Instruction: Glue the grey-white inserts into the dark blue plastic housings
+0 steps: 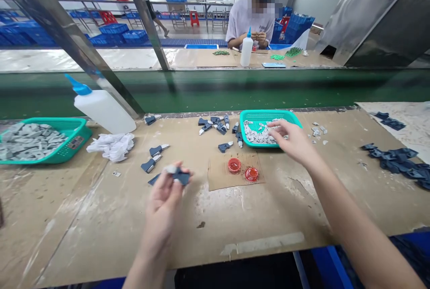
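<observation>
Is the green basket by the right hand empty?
Not empty: small pale pieces lie inside the green basket, beside the right hand.

Round red plastic cups on flat brown cardboard piece, mid-table. Behind it, shallow green plastic basket holding small white flat parts. Dark-blue plastic pieces far right. Far left, second green plastic basket of chunky grey parts; crumpled white wad just right, blue-tipped white plastic bottle behind wad.
</observation>
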The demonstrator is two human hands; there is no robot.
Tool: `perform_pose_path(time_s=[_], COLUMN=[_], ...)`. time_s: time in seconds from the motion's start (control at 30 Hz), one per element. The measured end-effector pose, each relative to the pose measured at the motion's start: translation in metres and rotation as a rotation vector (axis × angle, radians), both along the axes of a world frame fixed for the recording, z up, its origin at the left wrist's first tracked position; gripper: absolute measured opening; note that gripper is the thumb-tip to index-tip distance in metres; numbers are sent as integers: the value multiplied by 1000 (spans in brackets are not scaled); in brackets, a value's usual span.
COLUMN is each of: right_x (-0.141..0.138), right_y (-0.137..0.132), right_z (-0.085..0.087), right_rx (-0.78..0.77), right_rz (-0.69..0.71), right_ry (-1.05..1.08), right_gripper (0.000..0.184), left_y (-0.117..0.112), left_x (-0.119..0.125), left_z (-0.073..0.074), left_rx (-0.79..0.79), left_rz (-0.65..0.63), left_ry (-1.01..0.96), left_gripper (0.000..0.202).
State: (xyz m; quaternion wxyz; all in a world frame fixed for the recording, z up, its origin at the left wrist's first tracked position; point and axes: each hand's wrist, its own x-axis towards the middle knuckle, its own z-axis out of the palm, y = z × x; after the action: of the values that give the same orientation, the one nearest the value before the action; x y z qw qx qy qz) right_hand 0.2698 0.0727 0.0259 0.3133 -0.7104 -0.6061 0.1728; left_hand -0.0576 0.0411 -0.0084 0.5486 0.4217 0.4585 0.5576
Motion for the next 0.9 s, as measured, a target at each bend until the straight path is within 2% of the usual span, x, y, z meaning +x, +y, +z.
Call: perform_pose_path(time_s=[0.03, 0.13, 0.23, 0.33, 0.47, 0.53, 0.6, 0.67, 0.73, 0.8, 0.9], right_x=[14, 39, 44, 42, 41, 39, 35, 29, 23, 17, 12], right_y=[19, 68, 96, 105, 105, 105, 105, 106, 104, 95, 65], right_z=[-6, -24, -35, -43, -46, -45, -42, -38, -34, -28, -19], right_rx=[-42, -126, -180, -218, -265, -298, -332, -345, -324, -268, -157], right_rz=[26, 85, 105, 76, -3, -46, -79, -91, -101, -121, -141], right_ry=[-188, -295, -334, -368, -383, -384, -383, -383, -383, -375, -336], right_gripper=[25, 23, 22, 17, 17, 18, 15, 9, 7, 17, 28], left_y=[3, 10, 13, 14, 24, 34, 49, 68, 92, 119, 155], left_x=[-16, -63, -102, -128, -141, -136, -120, -93, -60, -25, 16], left_z=[-1, -4, -10, -16, -17, -11, 0, 13, 21, 20, 2], left_rx=[16, 57, 93, 97, 131, 249, 395, 517, 566, 565, 557], left_rz=[82, 307, 457, 461, 277, 193, 176, 169, 58, -121, -229], left_ry=[25, 199, 546, 929, 1403, 1483, 1494, 1464, 1408, 1374, 1347], left_gripper=[38, 30, 30, 39, 44, 43, 41, 38, 34, 30, 33])
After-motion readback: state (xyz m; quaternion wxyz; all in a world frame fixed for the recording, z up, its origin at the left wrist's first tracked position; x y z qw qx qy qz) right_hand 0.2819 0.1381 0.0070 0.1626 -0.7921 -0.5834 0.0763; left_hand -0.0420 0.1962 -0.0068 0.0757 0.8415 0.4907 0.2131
